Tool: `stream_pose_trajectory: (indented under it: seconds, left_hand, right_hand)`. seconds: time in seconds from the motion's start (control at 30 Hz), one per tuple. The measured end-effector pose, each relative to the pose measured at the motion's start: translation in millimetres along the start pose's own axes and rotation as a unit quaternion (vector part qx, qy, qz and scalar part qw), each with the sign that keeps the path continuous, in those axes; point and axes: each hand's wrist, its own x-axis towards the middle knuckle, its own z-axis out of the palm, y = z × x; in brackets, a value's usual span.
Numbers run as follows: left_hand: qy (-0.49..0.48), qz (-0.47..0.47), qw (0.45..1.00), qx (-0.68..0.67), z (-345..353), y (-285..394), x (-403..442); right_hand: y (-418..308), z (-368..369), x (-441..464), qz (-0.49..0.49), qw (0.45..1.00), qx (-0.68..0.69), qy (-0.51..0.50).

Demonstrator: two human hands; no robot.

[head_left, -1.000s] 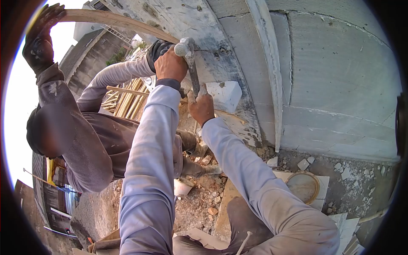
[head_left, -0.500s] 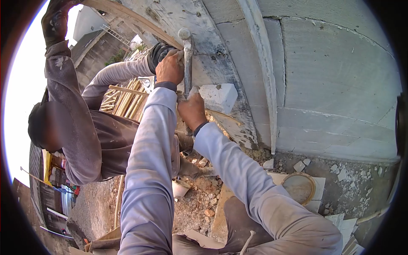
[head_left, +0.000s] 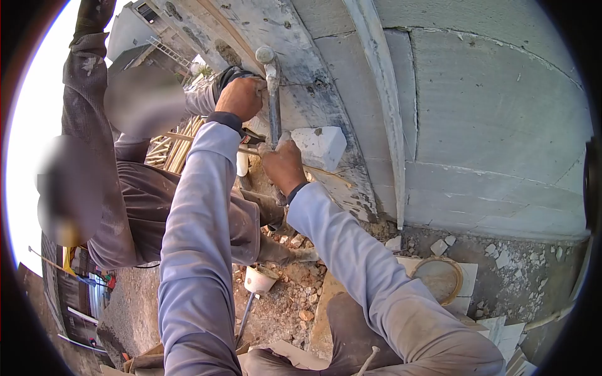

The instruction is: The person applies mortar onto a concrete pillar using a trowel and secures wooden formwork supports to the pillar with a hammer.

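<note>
My right hand (head_left: 283, 164) is closed around the lower handle of a hammer (head_left: 274, 103), which stands nearly upright in view with its worn head at the top. My left hand (head_left: 241, 99) is closed, fingertips pinched together just left of the hammer below its head; what they hold, if anything, is hidden. Just above lies the end of a thin wooden strip (head_left: 235, 34), running along a stained board (head_left: 301, 62). Right of my right hand a white block (head_left: 320, 148) rests against that board.
A co-worker (head_left: 163, 200) stands close on the left, one arm reaching behind my left hand. A grey block wall (head_left: 489, 119) with an upright strip (head_left: 385, 94) fills the right. Below are a white bucket (head_left: 259, 280), rubble (head_left: 301, 301) and a round pan (head_left: 439, 279).
My left hand has moved slightly left and down, away from the hammer. The hammer head has shifted a little left. The co-worker has moved, and more of the bucket shows.
</note>
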Motion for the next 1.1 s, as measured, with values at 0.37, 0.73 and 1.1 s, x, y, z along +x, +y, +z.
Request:
stream_pose_trajectory:
  seconds: [0.37,0.73,1.1]
  left_hand:
    - [-0.058,-0.092,0.994,0.021,-9.2,6.3,4.9]
    - [0.155,-0.304,0.912,-0.227,37.7,95.3,-185.4]
    - [-0.026,-0.513,0.79,-0.334,-2.1,196.0,-391.5]
  right_hand:
    - [16.8,8.4,12.4,-0.005,1.0,-0.028,0.007]
    - [28.7,6.9,17.2,-0.002,0.999,0.032,-0.003]
    - [11.0,14.9,11.0,0.03,0.988,0.151,-0.031]
